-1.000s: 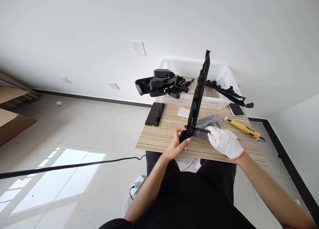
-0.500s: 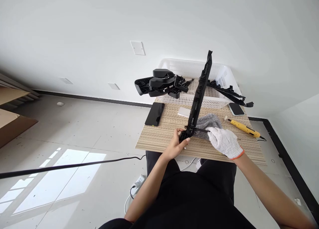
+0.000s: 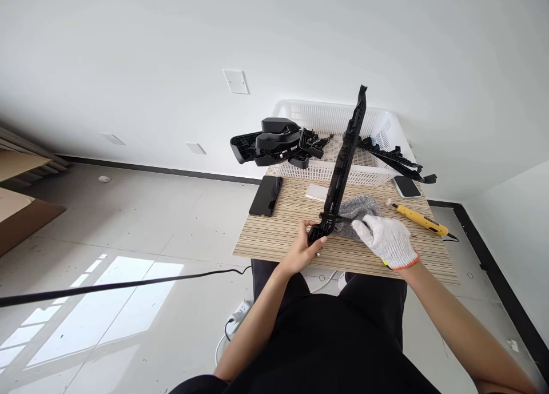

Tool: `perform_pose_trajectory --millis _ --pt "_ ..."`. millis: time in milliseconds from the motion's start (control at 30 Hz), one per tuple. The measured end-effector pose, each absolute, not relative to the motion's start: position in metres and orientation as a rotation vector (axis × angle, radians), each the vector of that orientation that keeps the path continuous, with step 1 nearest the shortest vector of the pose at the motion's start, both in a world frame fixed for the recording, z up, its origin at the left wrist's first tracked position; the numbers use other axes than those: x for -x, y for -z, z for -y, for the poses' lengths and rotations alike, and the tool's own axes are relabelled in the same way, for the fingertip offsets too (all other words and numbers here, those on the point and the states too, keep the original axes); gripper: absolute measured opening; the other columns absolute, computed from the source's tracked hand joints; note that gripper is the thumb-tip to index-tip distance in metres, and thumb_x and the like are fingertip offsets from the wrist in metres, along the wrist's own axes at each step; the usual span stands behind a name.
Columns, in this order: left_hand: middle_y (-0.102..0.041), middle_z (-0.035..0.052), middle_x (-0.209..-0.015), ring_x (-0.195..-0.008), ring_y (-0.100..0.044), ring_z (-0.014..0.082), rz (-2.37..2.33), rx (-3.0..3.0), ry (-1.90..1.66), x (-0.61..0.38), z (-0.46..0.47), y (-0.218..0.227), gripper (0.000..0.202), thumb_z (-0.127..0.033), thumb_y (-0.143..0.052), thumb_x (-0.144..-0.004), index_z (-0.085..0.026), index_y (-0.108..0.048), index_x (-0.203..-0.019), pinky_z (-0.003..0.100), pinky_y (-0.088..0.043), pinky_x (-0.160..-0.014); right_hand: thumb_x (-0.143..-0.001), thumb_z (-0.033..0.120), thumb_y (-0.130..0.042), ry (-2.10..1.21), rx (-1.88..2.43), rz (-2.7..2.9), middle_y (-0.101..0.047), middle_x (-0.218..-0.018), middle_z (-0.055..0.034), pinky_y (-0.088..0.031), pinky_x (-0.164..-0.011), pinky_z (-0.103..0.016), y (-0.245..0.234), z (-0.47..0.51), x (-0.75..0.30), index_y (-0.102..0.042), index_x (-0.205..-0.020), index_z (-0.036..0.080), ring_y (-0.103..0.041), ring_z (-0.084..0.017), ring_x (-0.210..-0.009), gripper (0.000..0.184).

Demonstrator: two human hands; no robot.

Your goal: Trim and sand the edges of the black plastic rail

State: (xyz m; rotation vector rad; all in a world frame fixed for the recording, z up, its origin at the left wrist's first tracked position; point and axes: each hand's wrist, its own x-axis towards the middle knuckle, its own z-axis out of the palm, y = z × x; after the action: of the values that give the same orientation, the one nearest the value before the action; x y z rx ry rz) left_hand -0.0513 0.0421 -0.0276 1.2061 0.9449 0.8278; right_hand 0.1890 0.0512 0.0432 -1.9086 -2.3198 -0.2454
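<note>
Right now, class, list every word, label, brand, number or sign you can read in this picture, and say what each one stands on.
None can be read.
Black phone: dark screen, no text shows.
Second phone: nothing legible.
Yellow tool: any marking is too small to read.
Long black plastic part, held by the left hand and worked on by the gloved right hand: no readable lettering.
White basket: no label shows.

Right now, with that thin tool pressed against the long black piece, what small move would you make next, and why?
Probably draw the thin tool a little further along the edge. The gloved right hand holds its tip against the lower end of the long black part, which the bare left hand props upright on the table, so the work sits at that spot.
</note>
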Motion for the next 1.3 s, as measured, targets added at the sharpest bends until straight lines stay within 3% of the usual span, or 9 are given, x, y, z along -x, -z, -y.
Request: perform_pose_trajectory --millis 367,667,900,1100,1300 --pt "-0.057 -0.004 -0.082 -0.066 -0.052 0.0089 -0.938 -1.19 -0.845 0.051 -0.042 0.03 0.046 -0.048 -0.06 -0.094 -0.024 -0.031 -0.12 0.026 -0.046 -0.064 -0.095 0.043 -0.031 0.318 1.935 2.223 -0.064 -0.055 -0.0082 -0.017 -0.052 -0.029 -0.05 -0.073 -0.189 -0.067 -0.065 0.018 -0.05 -0.017 -0.049 0.054" --pt "-0.057 -0.0035 -0.083 -0.064 -0.052 0.0088 -0.941 -1.179 -0.86 0.05 -0.041 0.029 0.046 -0.049 -0.061 -0.093 -0.022 -0.032 -0.116 0.026 -0.045 -0.063 -0.095 0.036 -0.033 0.313 1.86 2.228 -0.074 -0.071 -0.0088 -0.024 -0.055 -0.029 -0.048 -0.078 -0.194 -0.075 -0.091 0.016 -0.06 -0.02 -0.058 0.046" --pt "-0.056 -0.0025 -0.087 -0.065 -0.052 0.0081 -0.939 -1.18 -0.851 0.05 -0.042 0.029 0.045 -0.05 -0.061 -0.093 -0.022 -0.032 -0.115 0.026 -0.046 -0.063 -0.097 0.029 -0.034 0.476 1.706 2.388 -0.072 -0.07 -0.0057 -0.018 -0.051 -0.029 -0.043 -0.079 -0.204 -0.074 -0.087 0.017 -0.056 -0.016 -0.054 0.044" --pt "-0.056 -0.0033 -0.084 -0.063 -0.05 0.0084 -0.942 -1.171 -0.846 0.05 -0.042 0.028 0.047 -0.051 -0.061 -0.092 -0.023 -0.031 -0.116 0.027 -0.045 -0.063 -0.1 0.021 -0.033 0.613 1.624 2.425 -0.074 -0.082 -0.0041 -0.02 -0.054 -0.03 -0.034 -0.079 -0.209 -0.073 -0.098 0.018 -0.055 -0.014 -0.059 0.04" --pt "-0.059 -0.0032 -0.082 -0.062 -0.05 0.009 -0.915 -1.19 -0.84 0.051 -0.041 0.023 0.052 -0.05 -0.059 -0.094 -0.024 -0.027 -0.125 0.026 -0.044 -0.063 -0.1 0.022 -0.034 0.554 1.7 2.375 -0.076 -0.1 -0.0094 -0.025 -0.055 -0.031 -0.029 -0.079 -0.208 -0.072 -0.11 0.015 -0.061 -0.016 -0.064 0.04"
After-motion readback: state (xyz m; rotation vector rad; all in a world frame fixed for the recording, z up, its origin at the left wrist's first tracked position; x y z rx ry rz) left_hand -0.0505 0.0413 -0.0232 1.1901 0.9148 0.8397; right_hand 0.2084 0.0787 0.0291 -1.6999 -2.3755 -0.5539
